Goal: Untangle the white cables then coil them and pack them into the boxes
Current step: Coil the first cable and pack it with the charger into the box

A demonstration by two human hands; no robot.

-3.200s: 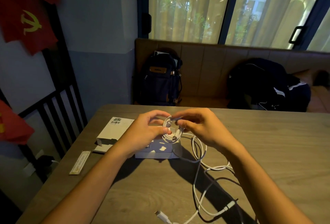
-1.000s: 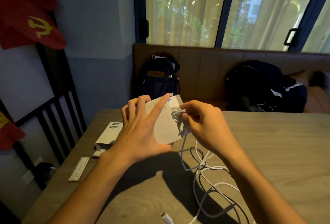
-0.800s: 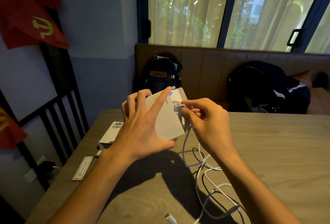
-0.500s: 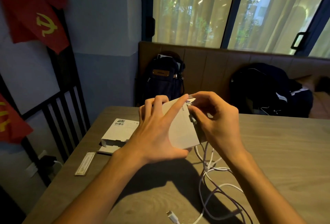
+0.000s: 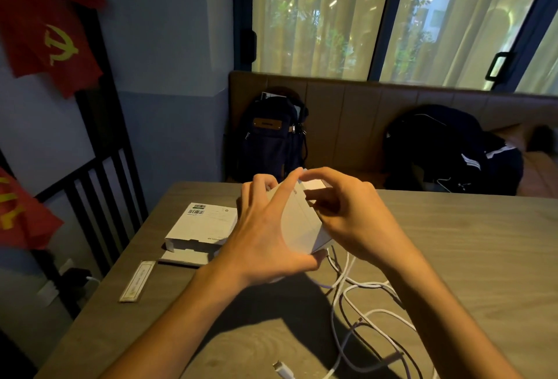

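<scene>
My left hand [image 5: 265, 245] grips the small white cardboard box [image 5: 299, 221] above the grey wooden table [image 5: 471, 245]; my right hand [image 5: 347, 215] pinches its top flap; loose white cables [image 5: 362, 312] trail beneath.

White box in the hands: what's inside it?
Not visible. The white box is covered by the left hand and right hand; only cables trail out below it.

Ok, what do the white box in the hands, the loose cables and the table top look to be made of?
White box: thin matte cardboard, judging by its flat panels and folded flap. Cables: white flexible plastic or rubber sheath, lying in loose loops; finish hard to tell. Table: grey-brown wood grain with low sheen, perhaps laminate rather than solid wood.
</scene>
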